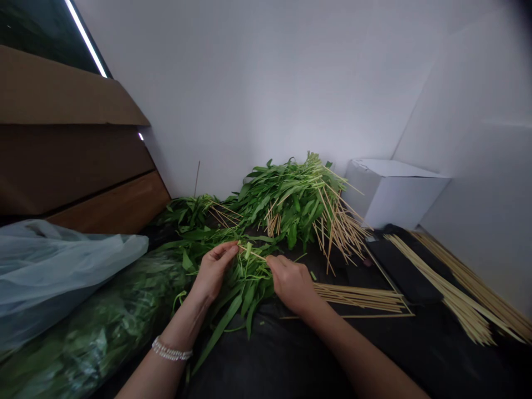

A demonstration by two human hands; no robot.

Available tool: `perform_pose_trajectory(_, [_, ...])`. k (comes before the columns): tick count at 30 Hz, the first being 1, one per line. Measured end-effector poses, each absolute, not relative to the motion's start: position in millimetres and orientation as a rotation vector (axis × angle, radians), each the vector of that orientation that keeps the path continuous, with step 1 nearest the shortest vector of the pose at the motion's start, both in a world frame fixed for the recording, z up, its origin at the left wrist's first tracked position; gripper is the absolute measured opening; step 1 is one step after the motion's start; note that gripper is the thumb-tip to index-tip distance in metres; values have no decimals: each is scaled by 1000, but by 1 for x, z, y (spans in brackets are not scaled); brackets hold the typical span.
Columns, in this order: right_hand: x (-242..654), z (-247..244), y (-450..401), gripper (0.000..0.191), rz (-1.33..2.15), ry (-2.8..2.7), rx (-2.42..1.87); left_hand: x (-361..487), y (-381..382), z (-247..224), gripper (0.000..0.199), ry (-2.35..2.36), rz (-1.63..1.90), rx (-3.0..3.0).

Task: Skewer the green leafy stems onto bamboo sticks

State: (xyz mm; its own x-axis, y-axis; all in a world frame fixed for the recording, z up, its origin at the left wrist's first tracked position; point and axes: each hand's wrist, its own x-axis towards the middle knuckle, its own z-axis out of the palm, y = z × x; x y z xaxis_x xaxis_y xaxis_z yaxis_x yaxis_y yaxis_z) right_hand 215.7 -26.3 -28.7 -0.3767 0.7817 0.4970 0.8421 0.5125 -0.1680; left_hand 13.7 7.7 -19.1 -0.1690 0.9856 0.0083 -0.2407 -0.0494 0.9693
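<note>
A thin bamboo skewer [258, 256] runs between my two hands, with a cut green stem [248, 250] threaded across it. My right hand [293, 281] is closed round the skewer at its right end. The fingers of my left hand [215, 267] are pinched at the other end, by the skewer's tip and a bit of stem. Under and between the hands hang long narrow leaves of leafy greens [245, 296]. Loose greens [189, 244] lie just beyond my left hand.
Skewered greens [286, 194] are heaped against the wall. Loose skewers [361, 297] lie right of my hand, and more bamboo sticks [451, 288] farther right. A white box [399, 194] stands behind. On the left are a plastic bag of greens [112, 316] and a cardboard box [70, 166].
</note>
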Motion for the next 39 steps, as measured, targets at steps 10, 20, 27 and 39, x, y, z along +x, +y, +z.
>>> perform_pose_trajectory(10, [213, -29, -27, 24, -165, -2259, -1330, 21, 3, -20, 24, 1081, 1325, 981])
perform_pose_trajectory(20, [216, -31, -23, 23, -260, -2192, -1335, 12, 1, -9, 37, 1134, 1414, 1169])
perform_pose_trajectory(27, [217, -35, -20, 19, -296, -2215, -1368, -9, -22, 27, 39, 1206, 1493, 1248])
perform_pose_trajectory(39, [216, -34, -21, 19, -301, -2227, -1354, -122, -64, 13, 35, 1962, 667, 2262])
